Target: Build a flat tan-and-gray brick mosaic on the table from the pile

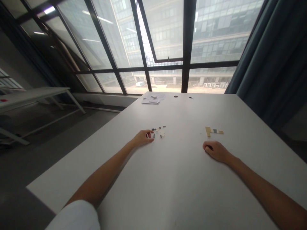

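My left hand point(143, 138) rests on the white table with thumb and fingers apart. A small grey piece point(154, 136) lies at its fingertips, just beyond the gap between them. Around it is a loose cluster of tiny dark pieces point(155, 129) and pale pieces point(162, 135), too small to name. Farther right, my right hand point(216, 151) lies on the tabletop with its fingers curled in, and nothing shows in it. Just beyond that hand is a flat arrangement of tan pieces point(207, 129), in line with a white and dark grey piece point(215, 131).
Papers point(151, 100) lie at the table's far left corner. Two round holes, one of them a dark cable hole point(176, 96), sit near the far edge of the table point(153, 191). Windows stand behind, a blue curtain point(263, 64) at right, another table point(35, 92) at left.
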### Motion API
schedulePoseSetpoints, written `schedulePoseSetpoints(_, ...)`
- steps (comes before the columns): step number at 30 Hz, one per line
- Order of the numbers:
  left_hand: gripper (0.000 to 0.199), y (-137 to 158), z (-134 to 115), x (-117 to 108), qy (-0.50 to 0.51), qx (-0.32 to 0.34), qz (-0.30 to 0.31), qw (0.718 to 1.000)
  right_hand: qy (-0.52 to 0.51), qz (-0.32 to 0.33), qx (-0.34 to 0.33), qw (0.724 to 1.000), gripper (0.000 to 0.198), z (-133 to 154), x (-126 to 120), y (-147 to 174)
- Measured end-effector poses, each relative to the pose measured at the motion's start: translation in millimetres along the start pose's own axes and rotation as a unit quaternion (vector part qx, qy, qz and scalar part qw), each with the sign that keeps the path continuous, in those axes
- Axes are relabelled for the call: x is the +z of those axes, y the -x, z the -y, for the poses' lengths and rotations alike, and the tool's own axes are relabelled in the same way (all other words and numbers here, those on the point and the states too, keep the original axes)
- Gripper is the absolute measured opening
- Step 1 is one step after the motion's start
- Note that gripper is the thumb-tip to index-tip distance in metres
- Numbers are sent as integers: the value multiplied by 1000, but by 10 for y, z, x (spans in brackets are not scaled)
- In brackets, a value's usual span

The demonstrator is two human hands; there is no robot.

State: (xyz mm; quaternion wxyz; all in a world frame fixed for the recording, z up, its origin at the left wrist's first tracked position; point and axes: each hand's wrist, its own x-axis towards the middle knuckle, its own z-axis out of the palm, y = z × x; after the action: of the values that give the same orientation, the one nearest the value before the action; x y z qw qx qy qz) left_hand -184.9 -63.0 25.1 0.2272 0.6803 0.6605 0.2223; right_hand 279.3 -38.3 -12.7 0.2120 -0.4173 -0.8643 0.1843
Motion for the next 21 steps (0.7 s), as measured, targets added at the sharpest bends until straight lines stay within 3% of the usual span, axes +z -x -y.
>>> schedulePoseSetpoints(17,35,-119,49,52,-20,49,5,999,4,-3,-5,1000,21,20,18,-29)
schedulePoseSetpoints(21,31,-165,-91,113,-37,94,1,995,1,-12,-2,1000,21,42,19,-35)
